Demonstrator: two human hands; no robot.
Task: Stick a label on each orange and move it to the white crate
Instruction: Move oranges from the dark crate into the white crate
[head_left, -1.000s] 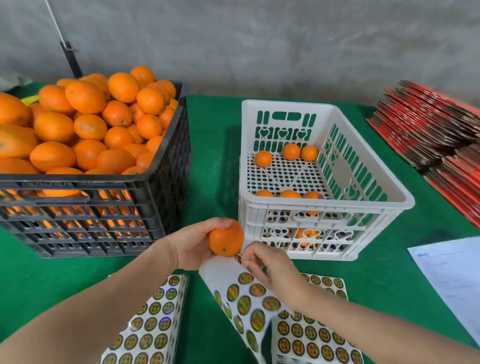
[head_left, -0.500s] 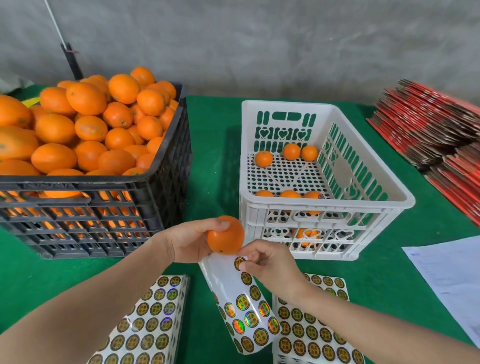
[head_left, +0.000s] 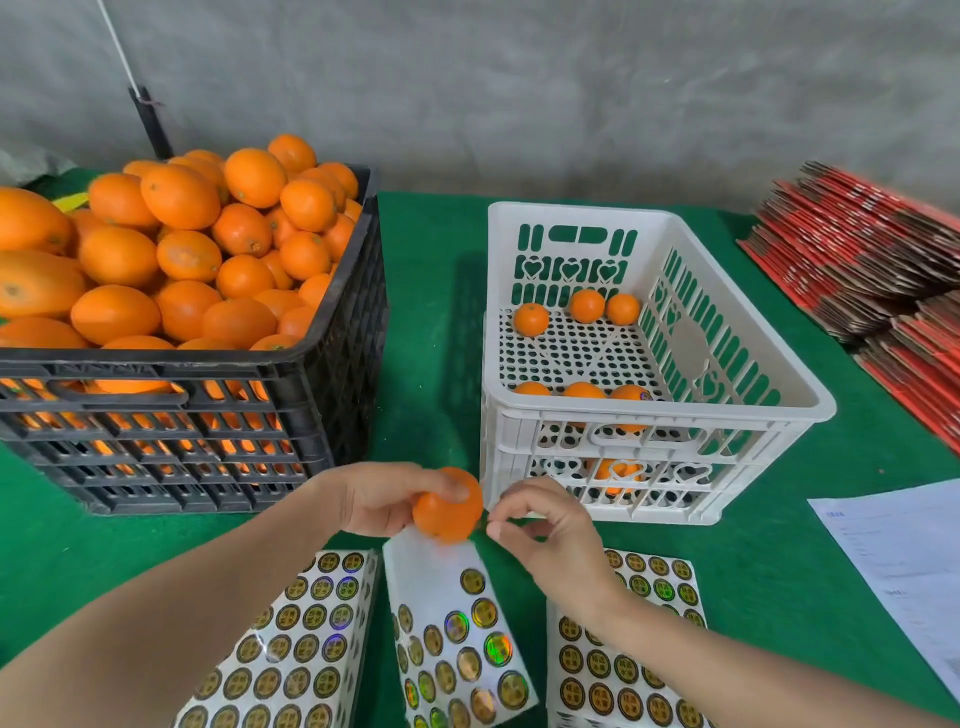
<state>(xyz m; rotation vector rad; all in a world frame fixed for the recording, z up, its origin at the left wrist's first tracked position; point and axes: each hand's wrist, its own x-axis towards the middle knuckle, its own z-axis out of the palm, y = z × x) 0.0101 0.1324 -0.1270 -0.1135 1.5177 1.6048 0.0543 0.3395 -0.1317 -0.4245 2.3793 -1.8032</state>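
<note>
Head view: the left hand (head_left: 382, 500) grips an orange (head_left: 448, 505) with the thumb across its top, held above the green desk (head_left: 431, 312), just before the near left corner of the white crate (head_left: 660, 415). The right hand (head_left: 550, 535) sits just beside the orange's right side, fingers curled, thumb and forefinger tips together. Whether a label lies between them I cannot tell. Under the orange lies a curling label sheet (head_left: 457, 629), with flat label sheets on either side. Several oranges rest inside the white crate. To the left stands a black crate (head_left: 291, 374) heaped with oranges. Red flat cartons (head_left: 857, 260) are stacked at the far right.
</note>
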